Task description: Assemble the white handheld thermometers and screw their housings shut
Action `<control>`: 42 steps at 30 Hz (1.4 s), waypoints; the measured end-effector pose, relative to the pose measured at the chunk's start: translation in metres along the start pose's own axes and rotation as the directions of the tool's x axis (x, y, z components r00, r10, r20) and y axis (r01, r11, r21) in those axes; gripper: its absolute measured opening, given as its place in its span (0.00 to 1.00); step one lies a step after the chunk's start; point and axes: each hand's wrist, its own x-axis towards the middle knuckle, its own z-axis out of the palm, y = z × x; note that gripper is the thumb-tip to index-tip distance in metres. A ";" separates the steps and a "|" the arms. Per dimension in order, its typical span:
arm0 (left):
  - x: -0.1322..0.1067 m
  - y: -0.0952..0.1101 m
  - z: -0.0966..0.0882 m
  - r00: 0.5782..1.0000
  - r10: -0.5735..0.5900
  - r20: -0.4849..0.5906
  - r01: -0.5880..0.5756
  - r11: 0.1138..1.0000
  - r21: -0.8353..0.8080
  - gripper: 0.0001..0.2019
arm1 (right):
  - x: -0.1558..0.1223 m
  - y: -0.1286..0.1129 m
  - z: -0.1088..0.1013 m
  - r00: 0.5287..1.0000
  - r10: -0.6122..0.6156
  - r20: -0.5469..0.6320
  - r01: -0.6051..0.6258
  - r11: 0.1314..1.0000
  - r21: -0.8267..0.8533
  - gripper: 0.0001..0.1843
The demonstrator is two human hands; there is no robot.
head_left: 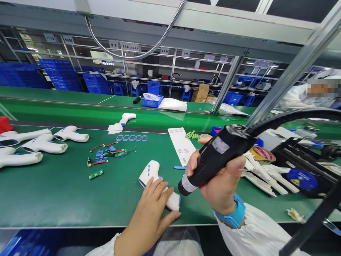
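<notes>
1. The right hand is clenching a black electric screwdriver, its fingers closed around the body.
2. The left hand is holding a white thermometer, which is lying on the green tabletop.

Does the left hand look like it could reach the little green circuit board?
Probably yes. The left hand rests on a white thermometer housing, and the small green circuit board lies off to its left on the green bench, with nothing between them.
</notes>
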 end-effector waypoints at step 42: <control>0.016 0.023 0.027 0.994 -0.063 -0.088 0.077 0.983 0.165 0.04 | -0.001 -0.069 -0.070 0.965 0.060 0.257 0.123 0.757 -0.642 0.18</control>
